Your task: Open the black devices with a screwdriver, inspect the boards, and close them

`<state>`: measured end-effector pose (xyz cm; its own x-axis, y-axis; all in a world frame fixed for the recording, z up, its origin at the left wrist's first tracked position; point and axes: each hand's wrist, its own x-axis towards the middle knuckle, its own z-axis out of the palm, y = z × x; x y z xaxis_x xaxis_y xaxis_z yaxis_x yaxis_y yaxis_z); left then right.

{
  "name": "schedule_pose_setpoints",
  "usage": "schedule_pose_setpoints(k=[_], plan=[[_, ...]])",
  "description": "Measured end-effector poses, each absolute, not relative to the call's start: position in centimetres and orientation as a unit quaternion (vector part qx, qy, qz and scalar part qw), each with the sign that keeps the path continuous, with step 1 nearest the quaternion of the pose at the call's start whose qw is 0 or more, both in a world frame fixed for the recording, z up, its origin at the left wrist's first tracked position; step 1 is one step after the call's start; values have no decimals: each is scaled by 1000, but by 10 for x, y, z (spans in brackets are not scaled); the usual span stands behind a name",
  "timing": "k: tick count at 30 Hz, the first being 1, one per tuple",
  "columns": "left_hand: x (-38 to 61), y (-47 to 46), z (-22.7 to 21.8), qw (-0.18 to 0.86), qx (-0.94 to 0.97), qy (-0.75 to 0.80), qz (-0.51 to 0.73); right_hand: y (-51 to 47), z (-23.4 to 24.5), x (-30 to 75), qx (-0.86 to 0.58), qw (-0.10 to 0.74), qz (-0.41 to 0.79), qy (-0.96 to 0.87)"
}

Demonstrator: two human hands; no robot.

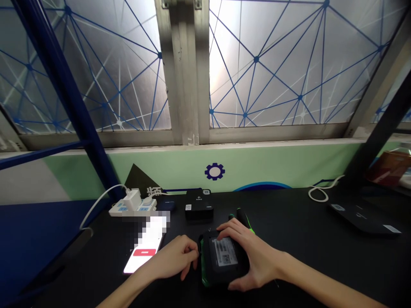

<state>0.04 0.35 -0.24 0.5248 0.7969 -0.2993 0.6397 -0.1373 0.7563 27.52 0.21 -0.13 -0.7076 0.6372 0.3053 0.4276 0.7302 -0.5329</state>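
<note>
Fingers of right hand (253, 256) clasp black device (221, 256); left hand (175, 256) curls against it, grip unclear.

Single head-worn view: faces forward, tilted slightly down across black worktop (298, 239) toward frosted window (289, 64); left hand (175, 257) and right hand (255, 256) close, bottom edge.
</note>
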Motion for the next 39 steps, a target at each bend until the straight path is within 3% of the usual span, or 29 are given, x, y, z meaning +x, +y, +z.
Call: schedule_pose_setpoints(k=[39], plan=[[1, 4, -4, 437, 752, 485, 90, -4, -7, 260, -313, 224, 233, -893]])
